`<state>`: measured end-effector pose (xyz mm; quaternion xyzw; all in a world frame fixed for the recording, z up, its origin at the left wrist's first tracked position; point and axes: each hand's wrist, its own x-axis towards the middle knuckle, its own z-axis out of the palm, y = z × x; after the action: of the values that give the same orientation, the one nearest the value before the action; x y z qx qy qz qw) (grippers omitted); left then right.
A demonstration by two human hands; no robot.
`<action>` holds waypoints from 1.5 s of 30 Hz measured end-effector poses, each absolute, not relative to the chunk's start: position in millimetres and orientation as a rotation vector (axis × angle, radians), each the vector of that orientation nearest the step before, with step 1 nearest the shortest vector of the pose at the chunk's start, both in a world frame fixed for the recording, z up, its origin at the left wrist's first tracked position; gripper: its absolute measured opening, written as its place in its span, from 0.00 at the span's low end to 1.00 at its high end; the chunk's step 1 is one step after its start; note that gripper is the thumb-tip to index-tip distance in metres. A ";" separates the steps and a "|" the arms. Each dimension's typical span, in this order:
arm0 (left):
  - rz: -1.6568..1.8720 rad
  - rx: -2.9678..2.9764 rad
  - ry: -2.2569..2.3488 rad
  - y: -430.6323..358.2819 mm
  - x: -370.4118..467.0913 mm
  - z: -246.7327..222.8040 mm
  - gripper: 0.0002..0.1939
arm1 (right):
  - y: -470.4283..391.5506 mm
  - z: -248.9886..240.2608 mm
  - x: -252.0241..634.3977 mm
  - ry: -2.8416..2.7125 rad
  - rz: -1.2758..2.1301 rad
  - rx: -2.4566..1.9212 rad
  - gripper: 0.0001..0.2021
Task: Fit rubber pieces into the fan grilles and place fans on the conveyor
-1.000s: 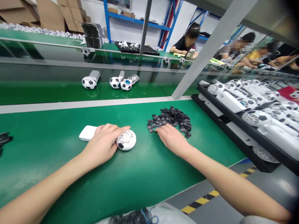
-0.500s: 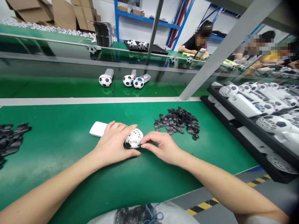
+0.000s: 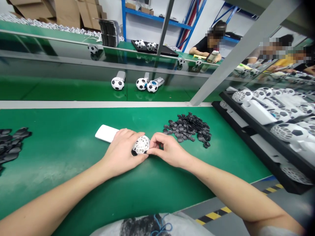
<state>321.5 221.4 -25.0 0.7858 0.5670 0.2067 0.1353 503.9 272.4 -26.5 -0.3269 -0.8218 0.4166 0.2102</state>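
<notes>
A white soccer-ball-shaped shell (image 3: 142, 144) with open lattice cells and a flat white handle (image 3: 105, 133) lies on the green table. My left hand (image 3: 123, 148) is wrapped over the place where handle and ball meet, its thumb along the near side. Dark patches show low on the ball. At the ball's lower right edge my right hand (image 3: 168, 149) pinches a small black piece (image 3: 145, 152), mostly hidden by the fingertips. A heap of small black pieces (image 3: 190, 126) lies beyond my right hand.
Larger black pieces (image 3: 12, 146) are heaped at far left. Stacked black trays (image 3: 248, 119) of white ball-shaped items stand at right. Behind a white ledge (image 3: 73, 104) lie several soccer-ball items (image 3: 117, 83). A slanted grey post (image 3: 221, 59) rises at right; co-workers sit beyond.
My right fingertips have closed in against the ball's lower right edge. My left thumb has come up closer to the ball, and more of the handle shows.
</notes>
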 end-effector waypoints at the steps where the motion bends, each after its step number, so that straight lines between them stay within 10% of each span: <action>1: 0.602 2.291 1.597 221.6 320.1 -25.5 0.26 | 275.2 -27.4 506.0 -2.295 1.163 -0.921 0.07; 9: 0.544 2.292 1.450 221.9 311.1 -22.2 0.29 | 304.9 -29.9 537.4 -2.599 0.281 -1.413 0.07; 45: 0.638 2.105 1.288 217.2 318.0 -28.1 0.22 | 260.5 -7.6 513.5 -2.444 1.068 -0.784 0.03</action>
<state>318.0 217.2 -28.1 0.7898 0.4834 0.2394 0.2920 513.5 260.5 -7.6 -0.2775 -0.8647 0.3780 0.1797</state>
